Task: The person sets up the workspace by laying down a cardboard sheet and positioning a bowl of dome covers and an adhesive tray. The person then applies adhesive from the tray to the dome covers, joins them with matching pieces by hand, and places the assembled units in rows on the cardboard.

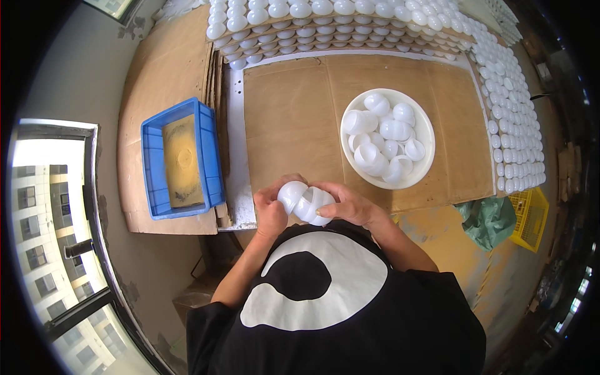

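My left hand (271, 204) is closed round a glossy white bulb cover (292, 195) at the table's near edge. Beside it, my right hand (351, 204) grips more white bulb covers (312, 207), its thumb pressed on their near side. The pieces in both hands touch each other, and I cannot tell whether they are joined. Ahead and to the right stands a round cream basin (427, 164), which holds several loose white bulb covers (395, 129), some with their hollow ends showing.
A cardboard sheet (287, 119) covers the table. On the left stands a blue crate (212, 144) with a yellowish bottom. Stacked layers of white domes (312, 9) line the far edge, and more domes (515, 119) run down the right. A green bag (489, 222) hangs by a yellow basket (531, 219).
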The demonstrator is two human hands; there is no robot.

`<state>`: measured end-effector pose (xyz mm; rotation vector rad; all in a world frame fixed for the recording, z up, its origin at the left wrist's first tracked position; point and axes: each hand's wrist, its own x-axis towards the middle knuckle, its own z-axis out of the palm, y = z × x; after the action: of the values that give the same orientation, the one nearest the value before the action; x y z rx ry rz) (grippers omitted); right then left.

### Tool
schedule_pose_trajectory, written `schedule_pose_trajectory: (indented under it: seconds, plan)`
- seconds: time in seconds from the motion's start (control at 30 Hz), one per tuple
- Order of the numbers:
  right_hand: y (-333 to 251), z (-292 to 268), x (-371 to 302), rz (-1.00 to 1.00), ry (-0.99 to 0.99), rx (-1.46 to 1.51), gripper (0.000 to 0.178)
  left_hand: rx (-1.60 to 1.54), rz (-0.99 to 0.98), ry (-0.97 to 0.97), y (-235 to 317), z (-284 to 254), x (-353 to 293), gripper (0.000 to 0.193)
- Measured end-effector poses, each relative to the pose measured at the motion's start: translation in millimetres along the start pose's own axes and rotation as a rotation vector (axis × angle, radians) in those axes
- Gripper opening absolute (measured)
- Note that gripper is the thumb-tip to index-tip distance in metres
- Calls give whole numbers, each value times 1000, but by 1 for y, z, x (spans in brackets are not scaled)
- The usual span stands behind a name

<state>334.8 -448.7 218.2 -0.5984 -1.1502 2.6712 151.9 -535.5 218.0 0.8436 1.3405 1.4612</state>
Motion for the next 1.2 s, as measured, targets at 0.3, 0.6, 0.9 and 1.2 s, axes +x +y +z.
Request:
schedule_pose_trajectory:
  seconds: [0.3, 0.6, 0.9, 1.2]
  plan:
    - [14, 35, 40, 128, -139, -196, 66, 71, -105, -79, 21, -60, -38, 50]
    - [61, 112, 97, 101, -29, -282, 63, -106, -13, -61, 30, -148, -93, 68]
    - [102, 207, 176, 148, -48, -117, 52, -322, 74, -29, 33, -287, -123, 59]
    - [79, 245, 246, 116, 3, -240, 57, -888, -93, -112, 42, -370, -125, 30]
